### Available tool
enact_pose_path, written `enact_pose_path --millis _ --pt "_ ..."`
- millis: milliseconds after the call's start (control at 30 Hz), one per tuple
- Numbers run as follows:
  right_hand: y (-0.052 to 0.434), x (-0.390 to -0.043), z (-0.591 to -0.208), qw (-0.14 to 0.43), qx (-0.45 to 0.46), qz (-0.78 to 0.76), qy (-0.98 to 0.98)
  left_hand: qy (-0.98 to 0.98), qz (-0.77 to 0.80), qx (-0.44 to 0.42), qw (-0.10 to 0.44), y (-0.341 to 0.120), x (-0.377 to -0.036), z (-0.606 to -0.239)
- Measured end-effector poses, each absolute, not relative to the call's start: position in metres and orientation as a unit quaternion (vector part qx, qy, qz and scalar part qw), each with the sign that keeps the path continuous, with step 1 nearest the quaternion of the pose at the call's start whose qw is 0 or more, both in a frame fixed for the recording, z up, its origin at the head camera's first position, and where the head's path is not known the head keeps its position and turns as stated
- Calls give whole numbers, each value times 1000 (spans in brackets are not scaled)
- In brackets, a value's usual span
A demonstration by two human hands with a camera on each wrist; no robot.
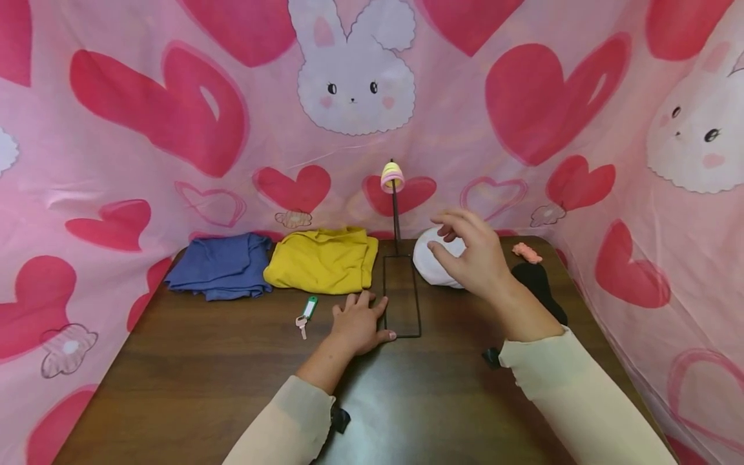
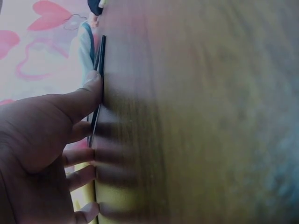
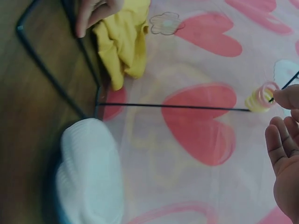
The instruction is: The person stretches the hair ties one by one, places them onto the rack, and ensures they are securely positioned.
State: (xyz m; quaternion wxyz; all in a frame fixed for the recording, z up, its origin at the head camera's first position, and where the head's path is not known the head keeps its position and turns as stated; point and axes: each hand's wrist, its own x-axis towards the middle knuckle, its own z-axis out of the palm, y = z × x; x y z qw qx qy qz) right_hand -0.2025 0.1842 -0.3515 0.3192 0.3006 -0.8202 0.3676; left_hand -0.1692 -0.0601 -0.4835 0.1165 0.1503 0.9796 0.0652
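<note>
Partly hidden white knit cap [image 1: 433, 265] behind relaxed, empty right hand [image 1: 473, 255], left hand [image 1: 357, 323] flat, pressing thin wire stand [image 1: 401, 294], black cloth [image 1: 540, 287] partly covered.

No text, label, brand, number or sign could be read in any of the three views. The green key tag [image 1: 310, 307] on the table [image 1: 203, 381] showed a pale window, but it was too small to tell if anything was written on it. The pink backdrop cloth [image 1: 145, 161] carried only drawn hearts and rabbit faces, no letters. The folded clothes showed no printed label
</note>
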Motion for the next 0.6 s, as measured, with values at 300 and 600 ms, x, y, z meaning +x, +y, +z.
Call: enact_pose_path --millis 300,600 --pt "216 -180 -386 302 268 360 -841 979 70 151 121 -61 -166 -487" --pt "252 -170 -424 261 223 336 -877 979 66 152 118 -61 -169 -484"
